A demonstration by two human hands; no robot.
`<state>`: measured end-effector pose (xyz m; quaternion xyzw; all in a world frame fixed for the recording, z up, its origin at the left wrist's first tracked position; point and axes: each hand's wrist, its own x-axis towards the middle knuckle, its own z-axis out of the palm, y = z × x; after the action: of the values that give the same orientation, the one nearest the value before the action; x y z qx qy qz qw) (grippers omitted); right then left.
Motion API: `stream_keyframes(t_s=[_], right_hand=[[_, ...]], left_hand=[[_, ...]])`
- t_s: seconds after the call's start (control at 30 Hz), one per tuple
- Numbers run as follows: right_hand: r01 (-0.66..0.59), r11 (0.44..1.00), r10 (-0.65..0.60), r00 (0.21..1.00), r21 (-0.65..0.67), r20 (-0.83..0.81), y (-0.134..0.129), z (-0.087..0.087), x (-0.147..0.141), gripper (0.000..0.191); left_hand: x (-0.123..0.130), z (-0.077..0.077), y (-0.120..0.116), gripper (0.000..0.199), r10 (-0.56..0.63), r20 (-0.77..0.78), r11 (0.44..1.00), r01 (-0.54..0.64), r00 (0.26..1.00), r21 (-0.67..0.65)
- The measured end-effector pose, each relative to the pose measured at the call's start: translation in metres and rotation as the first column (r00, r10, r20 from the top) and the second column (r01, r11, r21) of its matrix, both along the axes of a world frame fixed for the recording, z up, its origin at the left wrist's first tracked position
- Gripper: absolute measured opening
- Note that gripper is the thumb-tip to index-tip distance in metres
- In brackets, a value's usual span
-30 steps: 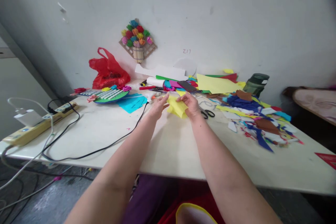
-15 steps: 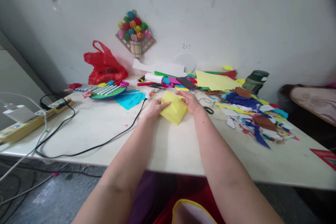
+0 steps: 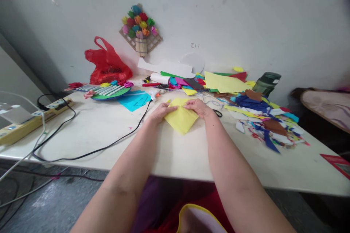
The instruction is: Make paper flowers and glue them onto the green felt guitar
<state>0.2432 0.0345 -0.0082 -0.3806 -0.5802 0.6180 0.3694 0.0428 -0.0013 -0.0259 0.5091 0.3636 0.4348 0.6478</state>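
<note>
A piece of yellow paper (image 3: 181, 121), soft-looking and turned with one corner toward me, is held over the middle of the white table. My left hand (image 3: 161, 111) pinches its left side, thumb on top. From the right, my right hand (image 3: 199, 107) grips the upper right part between thumb and fingers. The fingers under the paper are hidden. Just beyond my left hand lies a white glue gun (image 3: 154, 95) with a black cord. Black scissor handles (image 3: 218, 113) show beside my right wrist.
Coloured scraps (image 3: 269, 120) cover the table's right side, near a dark green bottle (image 3: 266, 83). Back left stand a red plastic bag (image 3: 108, 63) and a round green craft piece (image 3: 112, 93) by blue paper (image 3: 133, 100). A power strip (image 3: 35, 120) with cords lies far left.
The yellow paper now lies flatter and more spread out. My right hand has shifted inward along its top edge, bringing both thumbs closer together. The view has tilted slightly.
</note>
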Motion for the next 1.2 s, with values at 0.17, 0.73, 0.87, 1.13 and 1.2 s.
stream_keyframes(t_s=[0.17,0.73,0.87,1.13,1.2], right_hand=[[0.029,1.000,-0.029,1.000,-0.012,0.002,-0.002,-0.001,-0.002,0.022],[0.183,0.982,-0.185,0.982,0.046,0.046,0.010,-0.014,-0.010,0.018],[0.184,0.980,-0.189,0.980,0.074,0.061,0.007,-0.011,-0.016,0.017],[0.237,0.971,-0.234,0.969,0.021,-0.079,-0.006,-0.028,-0.008,0.024],[0.230,0.973,-0.228,0.972,0.022,-0.055,-0.006,-0.029,-0.007,0.024]], left_hand=[[-0.001,0.002,0.001,0.039,0.039,-0.003,0.999,-0.039,0.999,-0.005],[-0.008,-0.005,0.012,0.033,-0.020,-0.087,1.000,0.022,0.996,0.019],[-0.008,-0.005,0.012,0.036,-0.014,-0.087,0.999,0.017,0.996,0.035],[-0.009,0.000,0.009,0.038,-0.017,-0.112,1.000,0.019,0.994,0.018],[-0.009,0.001,0.008,0.037,-0.034,-0.108,0.999,0.036,0.994,0.010]])
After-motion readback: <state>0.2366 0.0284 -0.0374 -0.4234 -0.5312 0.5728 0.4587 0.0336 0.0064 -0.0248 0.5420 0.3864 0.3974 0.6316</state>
